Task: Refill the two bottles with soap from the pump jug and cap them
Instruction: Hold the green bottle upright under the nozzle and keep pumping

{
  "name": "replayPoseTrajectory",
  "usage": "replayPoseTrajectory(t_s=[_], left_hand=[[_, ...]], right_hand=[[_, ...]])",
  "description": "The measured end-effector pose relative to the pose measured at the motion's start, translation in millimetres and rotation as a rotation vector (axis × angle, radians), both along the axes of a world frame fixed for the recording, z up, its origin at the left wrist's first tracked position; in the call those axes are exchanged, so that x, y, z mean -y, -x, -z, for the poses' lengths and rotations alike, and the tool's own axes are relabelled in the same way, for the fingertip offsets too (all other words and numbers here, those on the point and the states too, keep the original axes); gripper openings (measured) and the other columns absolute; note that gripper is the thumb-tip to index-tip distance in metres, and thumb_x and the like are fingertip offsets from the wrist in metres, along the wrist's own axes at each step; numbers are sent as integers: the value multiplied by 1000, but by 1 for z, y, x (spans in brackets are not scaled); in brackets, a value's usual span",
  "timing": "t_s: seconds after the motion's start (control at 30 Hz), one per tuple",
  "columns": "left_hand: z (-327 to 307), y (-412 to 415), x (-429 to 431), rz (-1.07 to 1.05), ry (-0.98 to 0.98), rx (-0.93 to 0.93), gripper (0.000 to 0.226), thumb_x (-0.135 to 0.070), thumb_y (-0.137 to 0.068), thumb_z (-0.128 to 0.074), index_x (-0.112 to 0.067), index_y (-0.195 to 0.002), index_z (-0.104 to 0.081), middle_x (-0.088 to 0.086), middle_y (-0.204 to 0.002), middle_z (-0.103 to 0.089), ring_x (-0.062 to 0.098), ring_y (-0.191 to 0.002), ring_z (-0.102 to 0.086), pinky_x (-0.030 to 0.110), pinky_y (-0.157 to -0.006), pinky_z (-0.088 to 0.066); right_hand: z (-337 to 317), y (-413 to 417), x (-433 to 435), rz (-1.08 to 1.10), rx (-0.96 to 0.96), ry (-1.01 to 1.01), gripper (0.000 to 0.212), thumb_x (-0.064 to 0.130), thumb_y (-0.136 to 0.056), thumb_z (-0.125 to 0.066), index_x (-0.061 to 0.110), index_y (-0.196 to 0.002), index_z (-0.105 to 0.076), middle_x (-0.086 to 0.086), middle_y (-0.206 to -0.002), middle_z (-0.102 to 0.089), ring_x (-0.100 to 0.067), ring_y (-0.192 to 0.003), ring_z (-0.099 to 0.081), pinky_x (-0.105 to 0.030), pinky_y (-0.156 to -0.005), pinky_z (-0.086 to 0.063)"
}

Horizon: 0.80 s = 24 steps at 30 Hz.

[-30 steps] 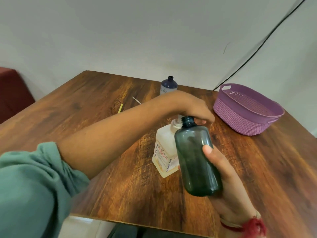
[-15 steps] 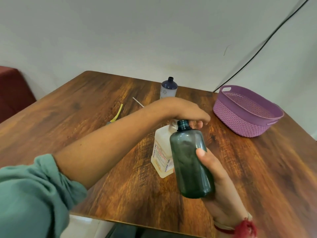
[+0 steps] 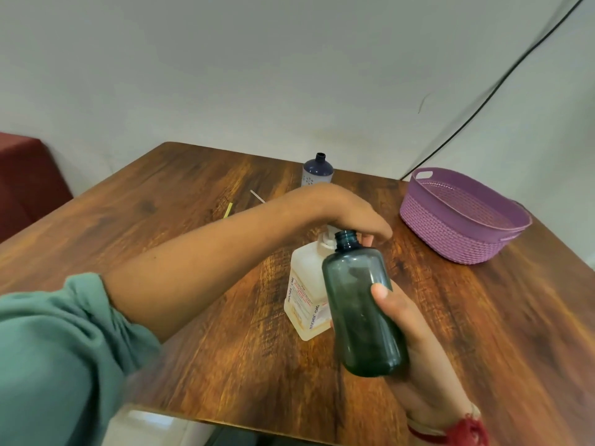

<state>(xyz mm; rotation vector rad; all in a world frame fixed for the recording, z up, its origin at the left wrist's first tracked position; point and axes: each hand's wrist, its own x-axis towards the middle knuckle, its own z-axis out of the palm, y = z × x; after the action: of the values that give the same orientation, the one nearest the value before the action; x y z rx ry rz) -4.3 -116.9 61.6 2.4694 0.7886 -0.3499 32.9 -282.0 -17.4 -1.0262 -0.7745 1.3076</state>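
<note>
filling step: green bottle at the pump spout

the right hand [image 3: 415, 342] is gripping the dark green bottle [image 3: 360, 310] around its lower body, thumb across the front and fingers wrapping behind. it is holding the bottle in the air above the table's near half, tilted, with the open neck up against the pump jug [image 3: 306, 294]. the left hand [image 3: 347, 210] is lying palm down over the jug's pump head, fingers draped forward, pressing rather than clutching as far as i can tell. the jug is standing near the middle of the table [image 3: 225, 349].

handling, my judgement: the green bottle is looking like thin smooth plastic, light now and getting heavier as it fills. the tint is hiding the level. a mid-body grip is suiting it, firm but not squeezing, since soft walls could buckle. drips of soap would be making it slippery. the jug is looking low on liquid, so light and liable to tip under an off-centre push.

the second bottle [image 3: 317, 170], blue-topped with its neck bare, is waiting at the table's far edge. the purple basket [image 3: 450, 239] is sitting towards the far right corner. a yellow strip [image 3: 228, 210] and a thin white stick [image 3: 257, 197] are lying beyond the left forearm.
</note>
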Motion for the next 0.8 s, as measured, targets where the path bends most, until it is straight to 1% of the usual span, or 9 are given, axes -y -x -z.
replayPoseTrajectory(t_s=[0.13,0.23,0.3,0.37,0.47,0.57,0.63,0.7,0.8], left_hand=[[-6,-4,-1,9,-112,-8,30,-38,-94,-42,-14,-98,-59,-4,-78,-51,11,-71,-48,26,-63,-37],[6,5,0,-58,29,83,37,-38,-93,-41,-12,-104,-64,-6,-84,-57,17,-86,-57,31,-82,-44],[8,7,2,-69,66,104,38,-38,-93,-40,-12,-108,-63,-5,-87,-59,18,-90,-57,33,-88,-44],[3,4,1,-27,15,39,36,-38,-93,-42,-12,-106,-63,-2,-90,-60,17,-87,-56,31,-83,-44],[-4,-6,-2,24,-99,-48,28,-38,-93,-42,-15,-92,-59,-2,-82,-55,14,-77,-51,27,-67,-39],[4,-2,-3,-26,-50,24,37,-42,-93,-40,-14,-104,-62,-6,-82,-55,13,-82,-52,29,-74,-40],[7,2,-1,-59,7,62,39,-42,-94,-39,-14,-107,-62,-9,-81,-55,14,-84,-53,31,-79,-39],[4,1,-2,-30,-19,9,37,-41,-93,-41,-13,-106,-62,-7,-79,-55,13,-81,-52,30,-76,-39],[-5,-5,-3,32,-56,-60,28,-37,-92,-43,-14,-96,-60,-3,-78,-55,13,-75,-51,27,-70,-39]], right_hand=[[-2,-3,-1,-7,2,-5,75,54,-39,-87,19,-104,-69,-13,-103,-70,-22,-83,-69,-28,-61,-54],[1,-2,-2,-33,24,18,83,55,-40,-86,17,-111,-65,-17,-108,-68,-24,-86,-68,-30,-63,-55],[4,-1,-1,-24,23,33,78,55,-37,-86,22,-106,-69,-14,-106,-69,-24,-84,-69,-30,-62,-55],[3,-1,0,-30,15,15,71,56,-37,-86,26,-99,-72,-12,-102,-71,-23,-83,-69,-29,-62,-55],[-2,-4,0,-36,16,4,71,56,-37,-86,26,-99,-72,-12,-103,-71,-23,-84,-70,-30,-62,-55],[2,-4,0,-44,42,13,81,56,-41,-85,19,-110,-66,-17,-108,-68,-24,-85,-68,-30,-62,-55],[6,-3,0,-38,32,37,80,56,-39,-85,19,-108,-67,-17,-106,-68,-24,-83,-68,-31,-61,-54],[6,-2,0,-34,13,30,72,56,-38,-86,23,-100,-70,-13,-101,-70,-23,-81,-68,-30,-60,-54],[0,-6,-1,-47,12,-6,73,56,-42,-85,21,-104,-69,-13,-103,-70,-22,-83,-69,-29,-62,-55]])
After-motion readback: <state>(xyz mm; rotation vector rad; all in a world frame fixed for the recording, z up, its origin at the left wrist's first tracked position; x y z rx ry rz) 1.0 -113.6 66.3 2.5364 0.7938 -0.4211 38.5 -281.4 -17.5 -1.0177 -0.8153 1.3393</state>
